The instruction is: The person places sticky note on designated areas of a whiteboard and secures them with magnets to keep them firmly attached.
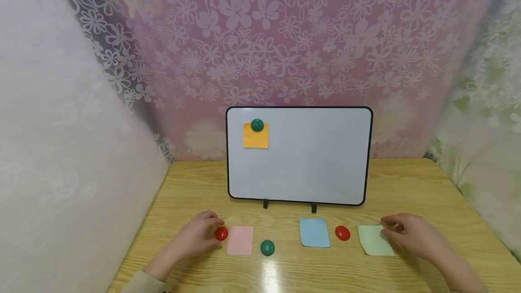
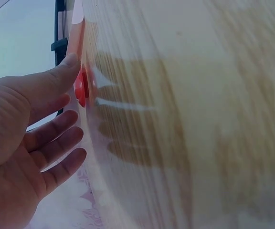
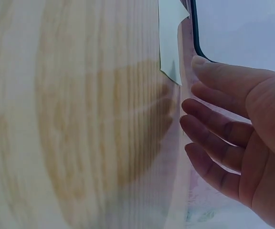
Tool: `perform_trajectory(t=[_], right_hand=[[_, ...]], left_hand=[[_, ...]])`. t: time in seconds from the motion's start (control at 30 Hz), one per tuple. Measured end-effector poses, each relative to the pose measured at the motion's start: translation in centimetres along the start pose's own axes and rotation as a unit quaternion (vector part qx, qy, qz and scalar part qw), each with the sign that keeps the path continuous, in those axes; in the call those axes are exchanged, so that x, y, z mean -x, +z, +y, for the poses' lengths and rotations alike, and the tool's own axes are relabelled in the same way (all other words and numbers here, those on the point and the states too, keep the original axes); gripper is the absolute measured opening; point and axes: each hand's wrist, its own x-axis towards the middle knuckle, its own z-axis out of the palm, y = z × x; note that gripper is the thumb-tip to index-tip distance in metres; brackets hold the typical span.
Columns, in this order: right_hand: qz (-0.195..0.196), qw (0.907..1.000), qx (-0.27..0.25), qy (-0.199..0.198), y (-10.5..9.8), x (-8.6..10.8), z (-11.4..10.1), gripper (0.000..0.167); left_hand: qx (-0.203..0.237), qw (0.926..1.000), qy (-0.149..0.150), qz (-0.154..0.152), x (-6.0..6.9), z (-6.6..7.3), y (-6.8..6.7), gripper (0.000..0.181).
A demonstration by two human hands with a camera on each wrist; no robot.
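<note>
My left hand (image 1: 197, 235) is at the left of the table, thumb and fingers spread to either side of a round red magnet (image 1: 221, 233). In the left wrist view the thumb is close to that magnet (image 2: 81, 88), the other fingers loosely bent; contact cannot be made out. A pink paper note (image 1: 240, 240) lies just right of the magnet. At the right, my right hand (image 1: 415, 234) hovers by the right edge of a pale green note (image 1: 375, 240). The right wrist view has its fingers relaxed and apart from the note (image 3: 171, 43), holding nothing.
Behind the notes stands a black-framed whiteboard (image 1: 309, 157) on small feet. A green magnet (image 1: 257, 125) holds an orange note (image 1: 255, 140) on it. Between the hands lie another green magnet (image 1: 267, 248), a blue note (image 1: 314, 233) and a second red magnet (image 1: 343, 233).
</note>
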Motion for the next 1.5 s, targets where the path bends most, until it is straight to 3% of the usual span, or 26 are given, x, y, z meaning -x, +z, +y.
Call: perform_trajectory(t=[0.67, 1.5], right_hand=[[-0.006, 0.9999, -0.004, 0.009, 0.00, -0.08, -0.16, 0.036], [-0.003, 0.9999, 0.001, 0.011, 0.15, -0.18, -0.34, 0.028]], left_hand=[[-0.007, 0.9998, -0.020, 0.002, 0.00, -0.38, 0.45, 0.041], [-0.007, 0.9998, -0.016, -0.007, 0.05, -0.46, 0.60, 0.032]])
